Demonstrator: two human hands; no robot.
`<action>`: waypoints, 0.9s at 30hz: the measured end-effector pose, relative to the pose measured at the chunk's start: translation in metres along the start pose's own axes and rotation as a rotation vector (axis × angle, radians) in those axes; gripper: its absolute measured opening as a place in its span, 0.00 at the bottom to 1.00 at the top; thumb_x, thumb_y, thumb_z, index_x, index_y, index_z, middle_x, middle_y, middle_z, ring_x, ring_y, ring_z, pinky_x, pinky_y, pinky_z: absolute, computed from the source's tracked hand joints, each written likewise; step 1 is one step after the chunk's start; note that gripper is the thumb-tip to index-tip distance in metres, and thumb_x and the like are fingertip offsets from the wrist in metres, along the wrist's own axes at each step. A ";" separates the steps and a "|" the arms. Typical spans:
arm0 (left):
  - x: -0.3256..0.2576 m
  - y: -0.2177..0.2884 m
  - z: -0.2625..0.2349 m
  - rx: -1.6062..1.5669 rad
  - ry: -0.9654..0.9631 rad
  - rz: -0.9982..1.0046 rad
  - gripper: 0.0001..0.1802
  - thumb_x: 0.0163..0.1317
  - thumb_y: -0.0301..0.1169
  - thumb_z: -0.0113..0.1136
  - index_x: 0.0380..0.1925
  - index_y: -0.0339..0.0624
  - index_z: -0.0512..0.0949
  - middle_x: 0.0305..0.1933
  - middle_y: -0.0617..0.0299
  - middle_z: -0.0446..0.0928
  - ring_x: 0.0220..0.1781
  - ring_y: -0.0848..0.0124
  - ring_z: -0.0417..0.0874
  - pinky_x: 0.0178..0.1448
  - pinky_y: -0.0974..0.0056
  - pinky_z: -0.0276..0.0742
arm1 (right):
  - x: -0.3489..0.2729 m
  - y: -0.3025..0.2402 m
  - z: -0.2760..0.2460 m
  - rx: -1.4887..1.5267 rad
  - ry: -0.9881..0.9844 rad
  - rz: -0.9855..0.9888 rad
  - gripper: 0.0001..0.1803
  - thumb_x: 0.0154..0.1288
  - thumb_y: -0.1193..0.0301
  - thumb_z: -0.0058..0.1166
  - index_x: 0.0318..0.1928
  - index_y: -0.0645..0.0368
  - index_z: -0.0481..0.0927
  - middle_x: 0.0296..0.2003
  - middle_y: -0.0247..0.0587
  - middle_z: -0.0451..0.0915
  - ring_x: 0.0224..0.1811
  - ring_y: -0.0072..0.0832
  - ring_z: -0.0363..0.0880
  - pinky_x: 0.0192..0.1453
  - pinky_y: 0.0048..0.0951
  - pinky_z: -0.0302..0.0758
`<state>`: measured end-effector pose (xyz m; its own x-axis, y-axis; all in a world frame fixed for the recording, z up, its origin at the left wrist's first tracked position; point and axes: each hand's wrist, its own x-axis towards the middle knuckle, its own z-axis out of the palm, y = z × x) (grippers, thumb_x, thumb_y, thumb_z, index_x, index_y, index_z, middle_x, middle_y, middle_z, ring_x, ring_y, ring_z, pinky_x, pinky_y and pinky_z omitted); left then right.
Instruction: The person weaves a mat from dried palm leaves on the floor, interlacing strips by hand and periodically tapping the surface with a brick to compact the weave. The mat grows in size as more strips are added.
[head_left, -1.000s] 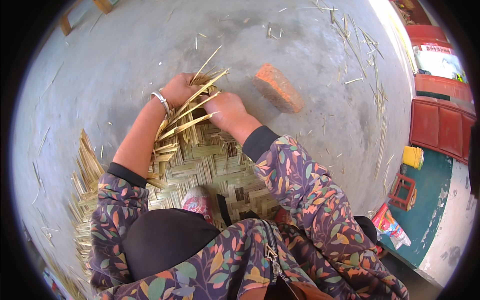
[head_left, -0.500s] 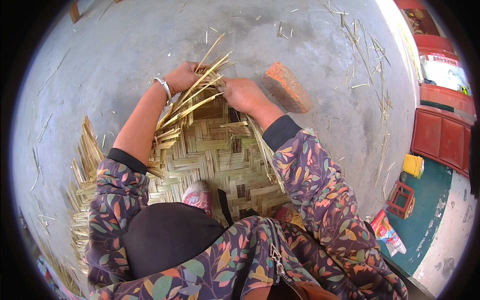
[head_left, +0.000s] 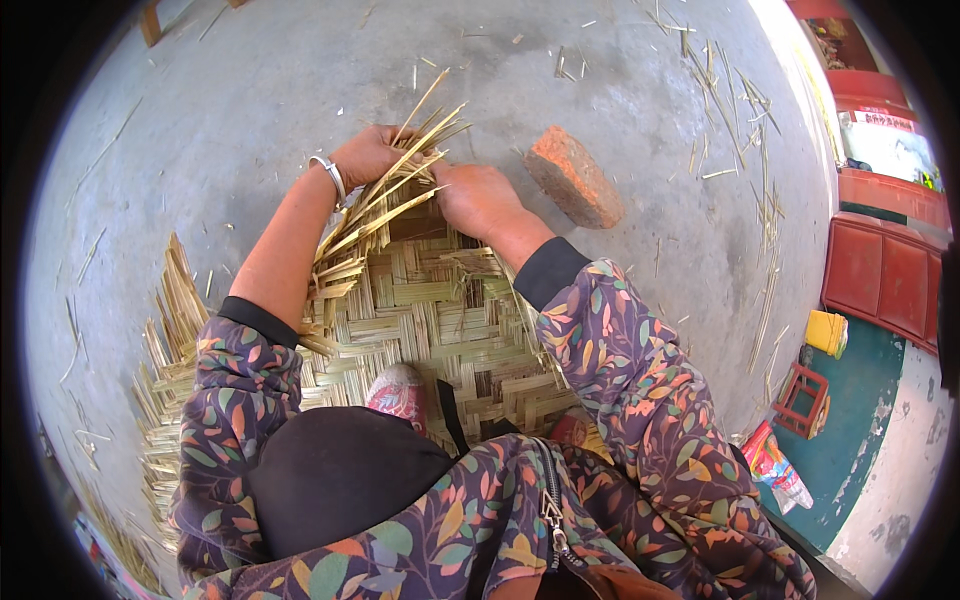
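Note:
A woven straw mat (head_left: 400, 320) in a crosswise pattern lies beneath me, its far edge lifted and bent up. At that far edge, my left hand (head_left: 367, 160) is closed round a bunch of loose straw ends (head_left: 385, 205) that fan out past its fingers. A silver bangle circles this wrist. My right hand (head_left: 480, 200) is closed at the same edge, just right of the bunch, its fingertips pressed against the strips. Which single strip it pinches is hidden behind the fingers. Unwoven ends (head_left: 165, 370) jut from the mat's left side.
A red brick (head_left: 574, 176) lies on the grey concrete floor (head_left: 240, 110) right of my hands. Straw scraps (head_left: 735, 100) are scattered far right. Along the right stand a dark red seat (head_left: 880, 270), a small wooden stool (head_left: 803, 400) and a yellow box (head_left: 827, 332). My shoe (head_left: 398, 395) rests on the mat.
My right hand has shifted slightly left and inward, closer to the straw bunch, and its forearm has followed. The left hand keeps its hold almost unmoved.

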<state>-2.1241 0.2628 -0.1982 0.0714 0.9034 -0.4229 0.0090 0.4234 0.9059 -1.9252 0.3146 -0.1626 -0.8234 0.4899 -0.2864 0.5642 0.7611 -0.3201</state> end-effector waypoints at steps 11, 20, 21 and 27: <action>-0.002 0.011 -0.008 0.184 0.078 -0.032 0.24 0.62 0.39 0.66 0.56 0.40 0.82 0.46 0.57 0.87 0.43 0.73 0.83 0.54 0.65 0.79 | 0.000 -0.004 -0.014 0.170 0.069 0.243 0.14 0.65 0.71 0.47 0.50 0.58 0.75 0.39 0.60 0.83 0.45 0.57 0.82 0.51 0.52 0.76; 0.005 0.018 -0.004 0.256 0.051 0.021 0.18 0.69 0.41 0.61 0.51 0.40 0.83 0.43 0.62 0.86 0.44 0.74 0.81 0.54 0.64 0.77 | -0.001 -0.006 -0.031 0.114 -0.101 0.176 0.25 0.64 0.72 0.48 0.62 0.48 0.72 0.46 0.46 0.85 0.49 0.51 0.82 0.52 0.47 0.78; 0.007 0.019 -0.002 0.250 0.040 0.021 0.18 0.70 0.41 0.61 0.51 0.41 0.83 0.43 0.62 0.86 0.44 0.74 0.81 0.54 0.65 0.77 | -0.002 -0.003 -0.031 0.098 -0.109 0.168 0.26 0.63 0.72 0.49 0.64 0.47 0.71 0.48 0.44 0.84 0.51 0.49 0.81 0.53 0.47 0.78; 0.014 0.012 0.011 0.215 0.077 -0.009 0.19 0.71 0.41 0.60 0.50 0.38 0.83 0.45 0.62 0.86 0.44 0.74 0.81 0.54 0.65 0.78 | -0.007 0.018 -0.019 0.139 -0.086 0.068 0.32 0.62 0.72 0.50 0.68 0.44 0.67 0.51 0.46 0.81 0.57 0.47 0.75 0.56 0.46 0.76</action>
<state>-2.1125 0.2800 -0.1933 -0.0059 0.9056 -0.4240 0.2225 0.4146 0.8824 -1.9106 0.3329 -0.1492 -0.7784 0.4954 -0.3855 0.6260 0.6586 -0.4177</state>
